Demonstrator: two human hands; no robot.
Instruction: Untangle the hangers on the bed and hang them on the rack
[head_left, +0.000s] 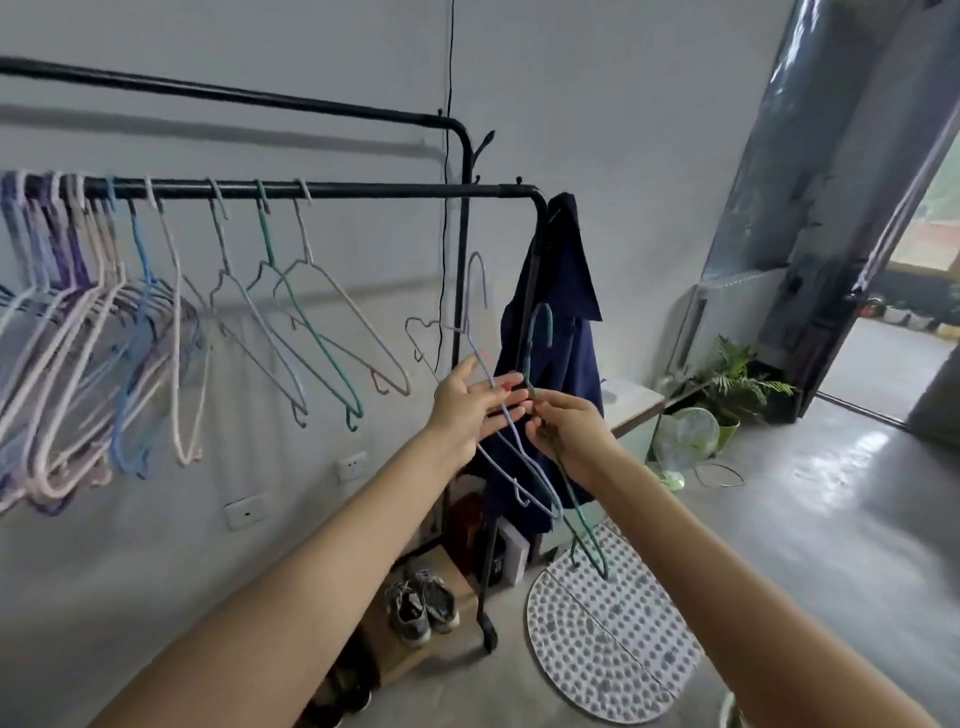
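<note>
A black clothes rack stands against the wall, its lower bar carrying several wire hangers in purple, pink, blue, grey and green. Both arms reach out in front of the rack's right end. My left hand has its fingers spread against a pale blue hanger, whose hook points up below the bar. My right hand pinches the neck of a green hanger that hangs down past my wrist. The two hangers cross between my hands. The bed is out of view.
A navy garment hangs on the rack's right post. Grey sneakers and boxes sit under the rack. A dotted round mat, a small green fan, a potted plant and an open doorway lie to the right.
</note>
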